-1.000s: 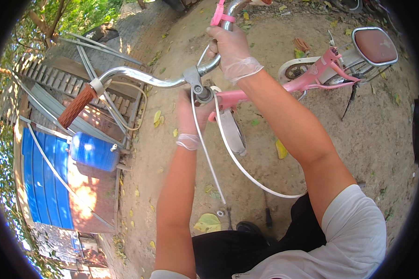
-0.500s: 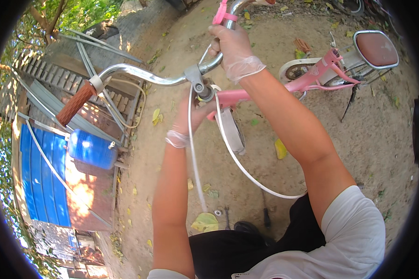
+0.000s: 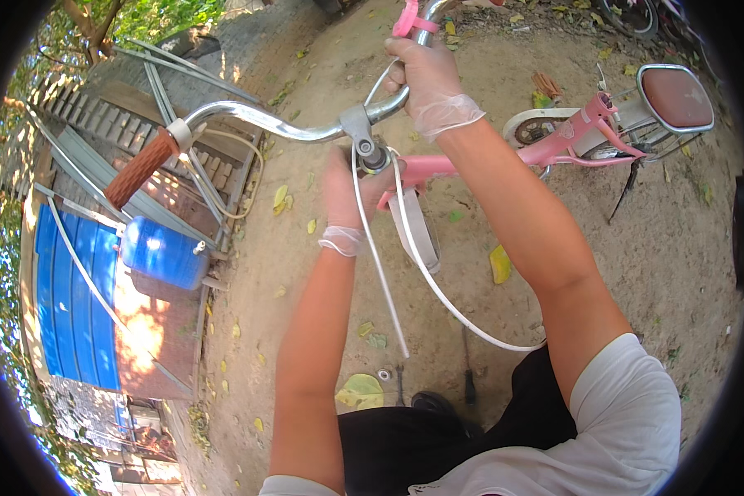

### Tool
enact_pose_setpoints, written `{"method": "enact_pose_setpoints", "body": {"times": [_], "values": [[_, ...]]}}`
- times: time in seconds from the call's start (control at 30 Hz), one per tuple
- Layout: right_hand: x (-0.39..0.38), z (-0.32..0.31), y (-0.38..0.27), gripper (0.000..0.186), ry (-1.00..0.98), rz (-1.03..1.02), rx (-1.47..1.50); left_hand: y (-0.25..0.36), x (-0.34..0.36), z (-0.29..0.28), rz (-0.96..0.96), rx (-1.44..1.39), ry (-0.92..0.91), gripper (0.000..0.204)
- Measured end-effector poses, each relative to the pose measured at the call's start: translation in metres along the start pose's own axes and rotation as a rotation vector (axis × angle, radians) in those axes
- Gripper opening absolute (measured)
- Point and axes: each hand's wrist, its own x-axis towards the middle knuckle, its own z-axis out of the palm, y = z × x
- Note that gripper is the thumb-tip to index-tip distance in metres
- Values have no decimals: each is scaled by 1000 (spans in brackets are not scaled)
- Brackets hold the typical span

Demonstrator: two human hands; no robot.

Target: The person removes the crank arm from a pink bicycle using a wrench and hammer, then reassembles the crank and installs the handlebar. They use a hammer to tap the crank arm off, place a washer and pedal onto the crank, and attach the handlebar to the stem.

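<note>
A chrome bicycle handlebar (image 3: 260,120) with a brown grip (image 3: 142,168) on its left end sits at the head of a pink bicycle frame (image 3: 426,168). My right hand (image 3: 428,76), in a clear glove, is closed around the bar's right side, just below a pink brake lever (image 3: 407,21). My left hand (image 3: 347,186), gloved too, wraps the frame's head just below the grey stem (image 3: 358,131); its fingertips are partly hidden. Two white cables (image 3: 380,260) hang there, one with a loose end. A light grey mudguard (image 3: 416,227) shows beneath the frame.
A brown padded seat (image 3: 676,97) is at the bike's rear, right. On the ground near my feet lie a wrench (image 3: 400,383), a screwdriver (image 3: 469,384) and a small metal ring (image 3: 384,374). A blue barrel (image 3: 164,255) and metal bars (image 3: 169,107) stand left.
The handlebar and both hands have shifted slightly right in view, my right hand also a little lower. The loose cable end has swung right. Both hands keep their places on the bike.
</note>
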Motion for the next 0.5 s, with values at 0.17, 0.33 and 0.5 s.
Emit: {"method": "enact_pose_setpoints", "body": {"times": [0.17, 0.33, 0.5], "values": [[1, 0, 0, 16, 6, 4, -7, 9, -2, -1, 199, -277, -140, 58], [0, 0, 0, 17, -14, -17, 3, 17, -7, 2, 6, -98, 54, 53], [1, 0, 1, 18, -11, 11, 12, 14, -7, -2, 83, -401, -117, 49]]}}
